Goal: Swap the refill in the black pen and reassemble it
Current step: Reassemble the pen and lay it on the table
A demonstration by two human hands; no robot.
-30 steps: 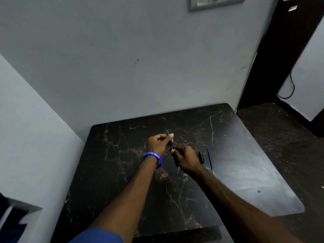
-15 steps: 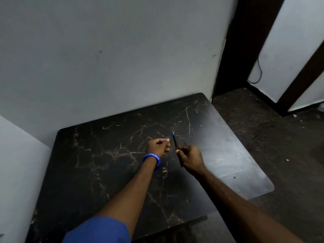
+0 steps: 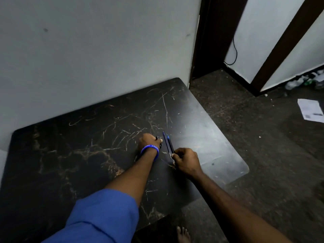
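Observation:
The black pen barrel (image 3: 170, 144), with a blue tip at its far end, lies slanted on the dark marble table (image 3: 73, 155), right of centre. A thin blue refill (image 3: 165, 142) runs close along its left side. My right hand (image 3: 186, 163) pinches the near end of the barrel; whether it also touches the refill I cannot tell. My left hand (image 3: 149, 142), with a blue wristband (image 3: 149, 151), rests just left of them, curled around a small black pen part (image 3: 158, 138) that peeks out at the fingertips.
A grey wall (image 3: 96, 55) backs the table. The table's right edge (image 3: 228, 142) drops to a dark floor with a white paper (image 3: 311, 113), a dark door frame (image 3: 208, 37) and a hanging cable (image 3: 234, 50). A bare foot (image 3: 183, 235) shows below.
My hands have drawn apart. The right hand has brought the pen barrel down beside the refill on the table, while the left keeps the small black part. The view has swung to the right.

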